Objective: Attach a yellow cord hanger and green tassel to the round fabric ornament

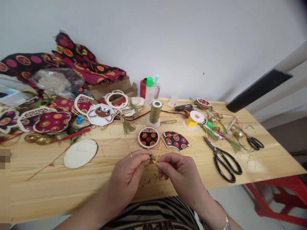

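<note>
My left hand (133, 166) pinches a small dark gold piece (152, 157), perhaps a bead or bell; most of it is covered by my fingers. My right hand (177, 166) is closed on a yellow cord (157, 154) right beside that piece, and the fingertips of both hands almost meet. From there the cord loops back over a fan-shaped fabric piece (176, 141) toward a spool of yellow cord (192, 121). Just beyond my fingers lies a round wooden-framed fabric pendant (148, 138). Behind it stands a cone of olive thread (155, 113).
Black-handled scissors (224, 159) lie to the right, with smaller scissors (255, 143) beyond. A glue gun (185, 108) rests at the back near a green-capped bottle (149, 92). On the left are an oval board (81, 154), a sheep-face piece (100, 114) and patterned cloth (83, 60).
</note>
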A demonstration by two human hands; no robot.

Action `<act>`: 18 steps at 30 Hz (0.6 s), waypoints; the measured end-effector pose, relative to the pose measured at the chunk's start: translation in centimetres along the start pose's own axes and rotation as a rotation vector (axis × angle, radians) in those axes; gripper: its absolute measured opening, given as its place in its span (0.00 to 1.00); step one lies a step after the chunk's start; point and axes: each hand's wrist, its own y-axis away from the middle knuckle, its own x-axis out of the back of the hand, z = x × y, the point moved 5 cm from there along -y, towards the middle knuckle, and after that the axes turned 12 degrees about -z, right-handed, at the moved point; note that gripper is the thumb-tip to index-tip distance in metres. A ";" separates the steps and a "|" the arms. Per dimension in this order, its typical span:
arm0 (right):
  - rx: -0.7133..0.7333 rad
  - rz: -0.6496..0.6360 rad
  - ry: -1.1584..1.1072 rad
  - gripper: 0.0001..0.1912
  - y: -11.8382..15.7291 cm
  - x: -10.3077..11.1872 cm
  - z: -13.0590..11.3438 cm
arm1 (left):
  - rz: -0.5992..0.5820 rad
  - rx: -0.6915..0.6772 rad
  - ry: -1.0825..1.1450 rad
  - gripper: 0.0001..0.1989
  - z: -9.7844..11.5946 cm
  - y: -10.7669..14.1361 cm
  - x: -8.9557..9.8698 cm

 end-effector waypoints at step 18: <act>0.003 0.003 0.055 0.05 0.2 0.2 -0.2 | 0.012 -0.075 -0.047 0.09 0.0 0.0 0.1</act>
